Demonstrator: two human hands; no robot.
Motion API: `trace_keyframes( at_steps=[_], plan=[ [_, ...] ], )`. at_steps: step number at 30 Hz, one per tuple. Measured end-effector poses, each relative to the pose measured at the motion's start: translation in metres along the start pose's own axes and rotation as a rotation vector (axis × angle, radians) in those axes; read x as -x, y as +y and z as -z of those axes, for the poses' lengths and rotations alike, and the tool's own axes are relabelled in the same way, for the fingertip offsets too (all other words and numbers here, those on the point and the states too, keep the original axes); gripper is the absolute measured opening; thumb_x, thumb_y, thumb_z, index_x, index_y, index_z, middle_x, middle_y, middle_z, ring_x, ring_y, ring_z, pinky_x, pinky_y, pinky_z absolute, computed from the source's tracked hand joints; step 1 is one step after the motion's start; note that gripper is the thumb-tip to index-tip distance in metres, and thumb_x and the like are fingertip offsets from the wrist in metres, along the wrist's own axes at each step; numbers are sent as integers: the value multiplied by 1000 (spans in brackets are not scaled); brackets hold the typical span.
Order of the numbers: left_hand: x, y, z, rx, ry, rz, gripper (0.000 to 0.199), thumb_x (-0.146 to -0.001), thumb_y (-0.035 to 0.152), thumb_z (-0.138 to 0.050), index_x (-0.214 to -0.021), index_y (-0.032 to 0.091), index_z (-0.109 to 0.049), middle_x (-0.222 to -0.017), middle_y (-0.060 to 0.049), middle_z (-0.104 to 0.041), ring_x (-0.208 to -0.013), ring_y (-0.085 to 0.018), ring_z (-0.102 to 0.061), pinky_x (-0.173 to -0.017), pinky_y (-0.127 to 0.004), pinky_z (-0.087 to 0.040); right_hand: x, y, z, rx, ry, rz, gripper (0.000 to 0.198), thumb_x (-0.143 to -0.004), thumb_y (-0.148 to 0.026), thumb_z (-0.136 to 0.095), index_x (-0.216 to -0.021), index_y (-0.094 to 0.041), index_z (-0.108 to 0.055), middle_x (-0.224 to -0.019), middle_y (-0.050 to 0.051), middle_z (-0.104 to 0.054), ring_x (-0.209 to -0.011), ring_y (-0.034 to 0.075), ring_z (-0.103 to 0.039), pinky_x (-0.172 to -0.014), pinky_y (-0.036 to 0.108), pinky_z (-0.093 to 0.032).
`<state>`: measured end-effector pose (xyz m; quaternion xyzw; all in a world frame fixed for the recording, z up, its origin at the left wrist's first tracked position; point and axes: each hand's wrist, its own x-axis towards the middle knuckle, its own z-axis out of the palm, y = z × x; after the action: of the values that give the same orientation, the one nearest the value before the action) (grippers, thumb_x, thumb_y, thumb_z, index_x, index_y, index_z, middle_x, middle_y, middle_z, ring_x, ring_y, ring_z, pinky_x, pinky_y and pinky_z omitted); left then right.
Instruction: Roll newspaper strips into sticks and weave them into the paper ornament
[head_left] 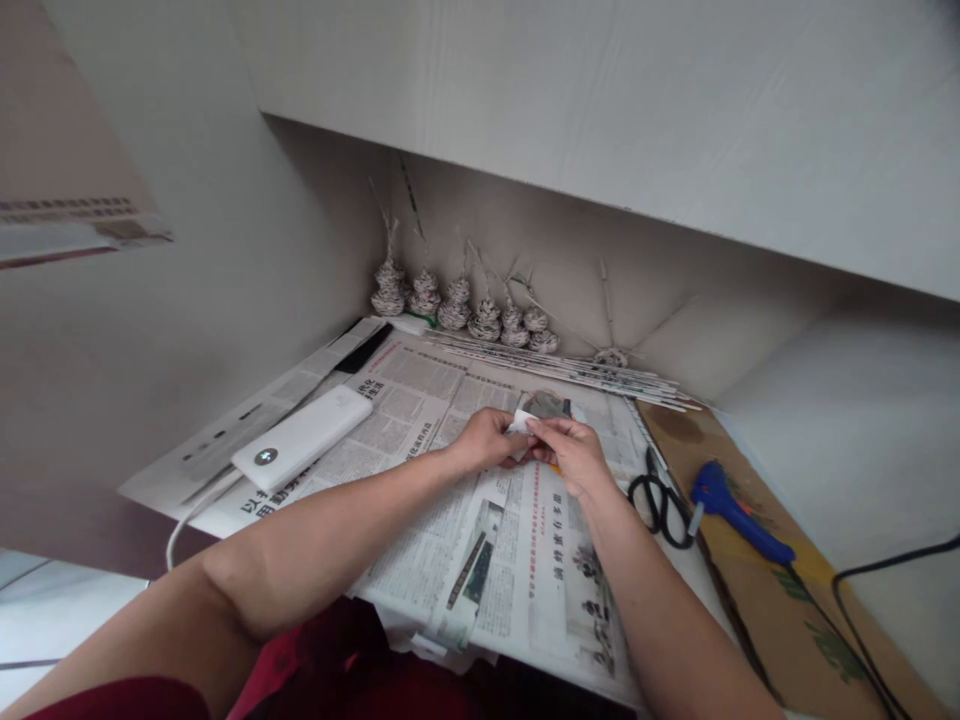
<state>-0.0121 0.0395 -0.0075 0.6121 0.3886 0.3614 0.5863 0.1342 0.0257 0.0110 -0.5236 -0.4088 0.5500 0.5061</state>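
Over the newspaper [450, 400] my two hands meet. My left hand [487, 438] is closed in a pinch on a small white piece of paper [520, 420]. My right hand [576, 450] grips the same piece from the other side, thumb and fingers pressed together. Its lower part is hidden by my fingers. A bit of something orange [555, 469] shows beneath my right hand; I cannot tell what it is. Black-handled scissors [661, 508] lie just right of my right forearm.
Several woven gourd-shaped pieces [454, 305] stand along the back wall, behind a row of thin paper sticks [570, 372]. A white power bank [304, 437] with a cable lies left. A blue glue gun [739, 512] rests on cardboard [810, 600] at right. A white panel [600, 110] overhangs the back.
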Motion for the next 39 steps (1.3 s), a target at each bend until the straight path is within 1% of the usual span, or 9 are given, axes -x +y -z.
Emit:
trace_keyframes(
  at_steps=[3,9,14,20,24,26,28,34,39],
  plan=[
    [-1,-2,-1,-6,6,0,32,-71,42,-64,-82,12,-68,-73,-6,-66,-62,-13,-62,-54,-23,-52,0,1,0,-4,2,14,29,-51,-35,-84,-60,-15,-66,-53,0,-65,-40,10,-56,-41,21,-47],
    [0,-1,-2,109,-27,10,37,-69,44,-68,-90,13,-66,-79,-6,-66,-66,-13,-62,-55,-24,-53,0,1,0,-13,-3,38,31,-51,-37,-84,-60,-15,-64,-51,0,-64,-38,9,-53,-40,22,-46],
    [2,4,-2,94,5,8,39,-62,43,-74,-85,12,-66,-71,-5,-64,-60,-12,-59,-52,-22,-51,2,1,-2,1,16,42,31,-51,-37,-83,-58,-16,-61,-48,-1,-62,-40,10,-54,-43,23,-48],
    [2,4,-2,145,0,30,36,-65,44,-72,-81,12,-66,-73,-6,-64,-61,-12,-59,-52,-23,-51,2,2,-3,27,22,75,33,-54,-40,-81,-57,-17,-57,-51,0,-64,-40,10,-55,-41,21,-44],
    [2,4,-1,231,-34,40,39,-62,45,-74,-81,12,-66,-74,-6,-64,-62,-12,-59,-51,-23,-51,1,2,0,44,-47,84,29,-58,-39,-80,-68,-18,-65,-55,-1,-65,-42,11,-56,-42,22,-45],
    [2,4,-1,251,-41,45,39,-61,44,-75,-80,11,-66,-73,-7,-64,-61,-12,-58,-50,-23,-51,0,3,2,40,-87,69,31,-59,-39,-79,-78,-17,-70,-58,0,-66,-44,11,-57,-44,23,-47],
    [1,4,-1,261,-45,63,39,-60,41,-76,-80,10,-66,-72,-7,-64,-61,-11,-59,-51,-22,-50,-1,3,3,14,-104,56,32,-59,-39,-79,-81,-17,-72,-59,1,-67,-44,11,-57,-45,24,-48],
    [1,2,-2,228,-31,87,37,-60,40,-76,-79,9,-69,-72,-8,-66,-62,-12,-60,-54,-22,-51,0,2,0,-31,-59,37,27,-54,-37,-81,-68,-15,-71,-50,1,-64,-39,11,-52,-41,24,-44],
    [1,1,-3,167,-26,63,38,-61,44,-74,-78,10,-69,-73,-7,-66,-62,-13,-61,-53,-23,-51,1,1,-3,-34,-5,34,27,-52,-36,-83,-64,-15,-69,-48,0,-62,-37,10,-51,-38,23,-43]
  ],
)
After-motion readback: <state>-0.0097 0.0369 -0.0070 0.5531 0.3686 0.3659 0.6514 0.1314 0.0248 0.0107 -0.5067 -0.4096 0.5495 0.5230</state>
